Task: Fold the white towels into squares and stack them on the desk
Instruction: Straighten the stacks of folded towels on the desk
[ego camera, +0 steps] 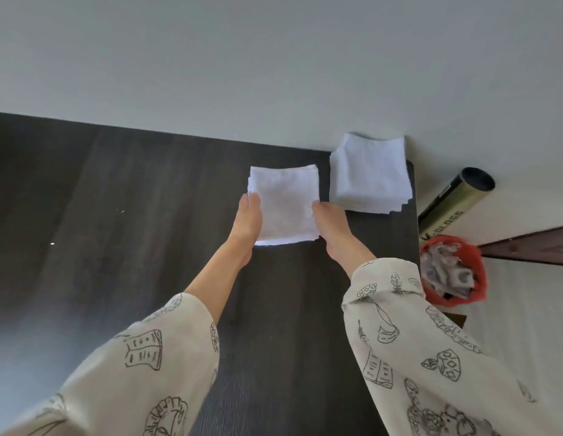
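Note:
A white towel (284, 204) folded into a square lies flat on the dark desk (132, 196). My left hand (247, 220) holds its left edge, fingers pointing away from me. My right hand (330, 223) holds its right edge in the same way. Whether the fingers reach under the cloth is hidden. To the right, at the desk's far right corner against the wall, sits a stack of folded white towels (371, 174), slightly fanned at its near edge.
The grey wall (273, 58) runs along the desk's far edge. Beyond the right edge stand a gold tube marked GLASS (453, 206) and a bin with a red bag (453, 272) full of scraps. The desk's left side shows a few small specks.

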{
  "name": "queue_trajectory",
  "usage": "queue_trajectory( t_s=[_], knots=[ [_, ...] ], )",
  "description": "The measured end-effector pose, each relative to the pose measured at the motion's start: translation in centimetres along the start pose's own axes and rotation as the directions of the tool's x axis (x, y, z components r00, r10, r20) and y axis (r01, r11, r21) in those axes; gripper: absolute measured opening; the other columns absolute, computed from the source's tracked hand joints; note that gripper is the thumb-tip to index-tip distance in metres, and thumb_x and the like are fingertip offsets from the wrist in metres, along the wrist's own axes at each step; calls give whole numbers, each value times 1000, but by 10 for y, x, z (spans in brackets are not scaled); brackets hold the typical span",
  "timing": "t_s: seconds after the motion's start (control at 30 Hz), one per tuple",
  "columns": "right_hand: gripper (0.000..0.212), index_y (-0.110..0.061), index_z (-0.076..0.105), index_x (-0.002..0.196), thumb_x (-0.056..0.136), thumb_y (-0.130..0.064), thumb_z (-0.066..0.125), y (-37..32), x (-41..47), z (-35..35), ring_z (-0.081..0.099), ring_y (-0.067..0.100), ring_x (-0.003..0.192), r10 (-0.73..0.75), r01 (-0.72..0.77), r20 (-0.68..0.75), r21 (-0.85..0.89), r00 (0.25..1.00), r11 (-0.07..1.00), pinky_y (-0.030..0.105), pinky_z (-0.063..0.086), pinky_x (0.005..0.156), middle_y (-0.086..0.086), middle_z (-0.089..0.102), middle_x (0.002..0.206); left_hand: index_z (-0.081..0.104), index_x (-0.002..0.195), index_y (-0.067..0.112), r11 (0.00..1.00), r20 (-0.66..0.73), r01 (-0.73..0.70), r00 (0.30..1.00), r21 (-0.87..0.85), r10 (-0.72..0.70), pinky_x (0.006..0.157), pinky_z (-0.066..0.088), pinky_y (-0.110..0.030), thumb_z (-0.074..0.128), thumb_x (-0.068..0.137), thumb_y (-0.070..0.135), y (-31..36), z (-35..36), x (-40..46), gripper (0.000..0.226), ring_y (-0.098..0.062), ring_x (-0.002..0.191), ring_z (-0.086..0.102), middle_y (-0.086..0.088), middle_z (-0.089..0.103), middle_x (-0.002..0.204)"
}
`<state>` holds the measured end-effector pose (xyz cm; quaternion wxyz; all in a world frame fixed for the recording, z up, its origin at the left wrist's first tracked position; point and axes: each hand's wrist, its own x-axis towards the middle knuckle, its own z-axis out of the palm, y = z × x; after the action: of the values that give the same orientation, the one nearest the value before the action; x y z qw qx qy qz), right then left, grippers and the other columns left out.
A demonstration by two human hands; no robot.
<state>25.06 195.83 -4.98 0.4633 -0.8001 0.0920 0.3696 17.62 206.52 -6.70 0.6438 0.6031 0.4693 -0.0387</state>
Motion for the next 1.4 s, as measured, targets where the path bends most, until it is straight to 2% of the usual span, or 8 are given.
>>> queue_trajectory(
  t_s=[0.17,0.3,0.4,0.5,0.57,0.7,1.0,1.4],
  knots=[
    [20,-17,44,79,96,-23,36,-4,12,-11,39,12,70,-14,16,-44,36,999,999,23,34,64,-3,41,80,39,134,21,999,31,32,999,-25,-31,112,24,-48,24,77,56,17,12,29,69,-22,132,37,3,43,141],
    [20,-13,52,92,96,-25,37,15,11,-21,46,13,77,11,-7,-64,62,998,998,25,40,76,1,50,91,47,79,8,993,-96,18,995,-119,-29,96,29,-33,26,86,29,11,11,27,30,-15,77,37,4,40,75],
    [37,-10,49,127,96,-29,43,24,10,-19,54,23,111,123,-111,-66,163,990,980,38,45,99,10,54,124,28,66,20,987,-189,11,981,-158,-41,74,28,-30,26,87,19,-3,11,16,21,-14,69,21,3,24,69],
    [41,-5,39,135,96,-17,45,19,3,-17,54,29,115,264,-287,119,512,957,809,40,45,100,18,48,130,31,66,20,987,-149,-20,989,-157,-3,71,29,-29,26,87,19,-13,12,8,22,-15,66,30,3,35,70],
    [44,-3,34,136,95,-13,47,13,1,-16,54,32,116,293,-382,250,705,923,598,43,42,100,22,47,128,55,110,14,988,-51,-64,997,-143,58,101,33,-35,26,88,30,-17,16,10,39,-21,107,52,-4,58,116],
    [50,2,28,139,95,-12,47,6,-1,-17,47,36,124,289,-410,320,844,902,346,48,35,107,24,41,136,16,148,27,990,62,-106,992,-96,112,109,15,-27,22,98,35,-8,25,13,51,-11,141,17,11,20,153],
    [46,-2,36,135,92,-10,51,-8,8,-17,43,34,129,276,-423,376,896,884,133,44,34,109,18,42,140,26,144,28,991,124,-135,983,-11,135,116,21,-42,22,83,45,14,30,41,63,-14,139,25,4,30,151],
    [36,0,48,127,92,-7,47,-17,16,-9,54,32,118,207,-403,375,908,904,117,40,42,104,17,56,125,38,134,24,984,124,-179,976,-11,179,100,34,-29,19,94,24,26,33,48,44,-13,121,45,4,51,130]
  ],
)
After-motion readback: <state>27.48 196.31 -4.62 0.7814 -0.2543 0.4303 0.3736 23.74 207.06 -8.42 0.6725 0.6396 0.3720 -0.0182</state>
